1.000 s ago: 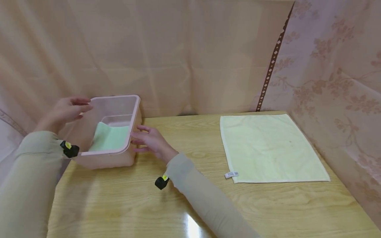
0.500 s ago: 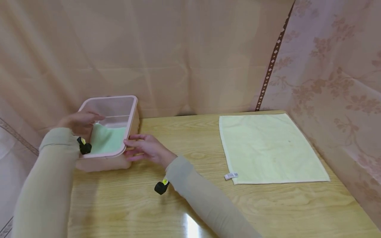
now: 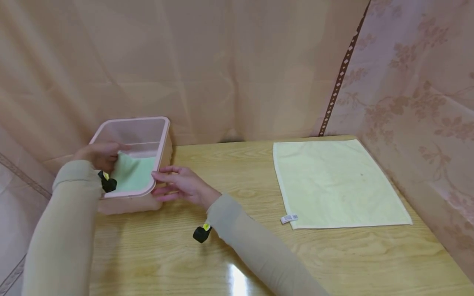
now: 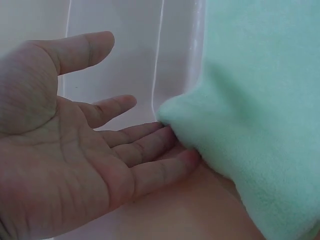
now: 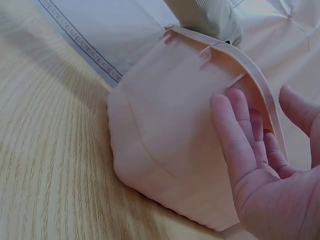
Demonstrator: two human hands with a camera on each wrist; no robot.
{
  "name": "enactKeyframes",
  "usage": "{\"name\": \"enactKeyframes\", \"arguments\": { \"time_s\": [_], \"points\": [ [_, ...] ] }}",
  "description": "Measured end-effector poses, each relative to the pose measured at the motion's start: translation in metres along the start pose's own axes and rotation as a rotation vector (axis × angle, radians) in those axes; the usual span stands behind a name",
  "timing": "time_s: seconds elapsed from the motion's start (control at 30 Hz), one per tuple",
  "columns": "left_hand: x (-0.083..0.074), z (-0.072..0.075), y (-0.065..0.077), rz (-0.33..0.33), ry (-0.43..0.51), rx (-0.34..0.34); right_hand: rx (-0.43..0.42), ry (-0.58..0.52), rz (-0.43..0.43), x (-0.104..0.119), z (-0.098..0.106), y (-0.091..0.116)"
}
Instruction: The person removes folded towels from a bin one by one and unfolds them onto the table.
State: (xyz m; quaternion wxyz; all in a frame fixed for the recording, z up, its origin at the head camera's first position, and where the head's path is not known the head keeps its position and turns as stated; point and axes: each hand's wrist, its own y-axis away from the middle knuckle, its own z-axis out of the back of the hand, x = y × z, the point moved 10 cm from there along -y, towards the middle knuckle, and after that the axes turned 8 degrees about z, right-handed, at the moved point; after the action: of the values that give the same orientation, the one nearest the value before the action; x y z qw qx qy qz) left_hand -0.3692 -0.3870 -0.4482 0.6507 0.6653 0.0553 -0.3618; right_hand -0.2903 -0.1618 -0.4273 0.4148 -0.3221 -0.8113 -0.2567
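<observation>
A table with a light, yellowish wood-grain top carries everything. The grain runs in fine wavy lines, and a bright white patch of reflected light shows on its near part, about midway between left and right. On the far left stands a pale pink plastic bin, upright, its base on the wood. Well apart from it, on the right toward the far edge, a pale yellow-green towel lies spread flat. A small white label sticks out at the towel's near left corner.
</observation>
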Motion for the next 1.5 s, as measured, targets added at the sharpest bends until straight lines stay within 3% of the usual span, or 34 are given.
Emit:
{"name": "enactKeyframes", "arguments": {
  "time_s": [0.13,0.33,0.5,0.63,0.83,0.93,1.2,1.33,1.5],
  "points": [
    [-0.003,-0.003,0.013,0.008,-0.002,-0.096,0.000,-0.041,0.013,0.000,-0.002,-0.002],
    [-0.006,-0.015,0.025,0.022,-0.118,-0.125,0.008,-0.113,0.011,0.000,-0.005,-0.003],
    [-0.005,-0.017,0.024,0.018,-0.185,-0.150,0.015,-0.122,-0.001,-0.001,-0.007,-0.003],
    [-0.002,-0.017,0.018,0.026,-0.247,-0.126,0.012,-0.133,-0.004,-0.002,-0.006,-0.002],
    [-0.001,-0.009,0.001,0.007,-0.269,-0.116,0.003,-0.140,-0.004,-0.003,-0.006,-0.001],
    [-0.001,-0.004,-0.003,0.002,-0.309,-0.144,0.001,-0.141,-0.008,-0.003,-0.007,0.000],
    [-0.003,-0.015,0.020,0.057,-0.520,-0.191,-0.018,-0.143,-0.014,-0.004,-0.008,-0.002],
    [-0.009,-0.013,0.026,0.032,-0.486,-0.264,-0.023,-0.150,-0.010,-0.004,-0.008,-0.003],
    [-0.011,-0.015,0.023,0.005,-0.338,-0.224,-0.022,-0.145,-0.004,-0.004,-0.008,-0.004]
  ]
}}
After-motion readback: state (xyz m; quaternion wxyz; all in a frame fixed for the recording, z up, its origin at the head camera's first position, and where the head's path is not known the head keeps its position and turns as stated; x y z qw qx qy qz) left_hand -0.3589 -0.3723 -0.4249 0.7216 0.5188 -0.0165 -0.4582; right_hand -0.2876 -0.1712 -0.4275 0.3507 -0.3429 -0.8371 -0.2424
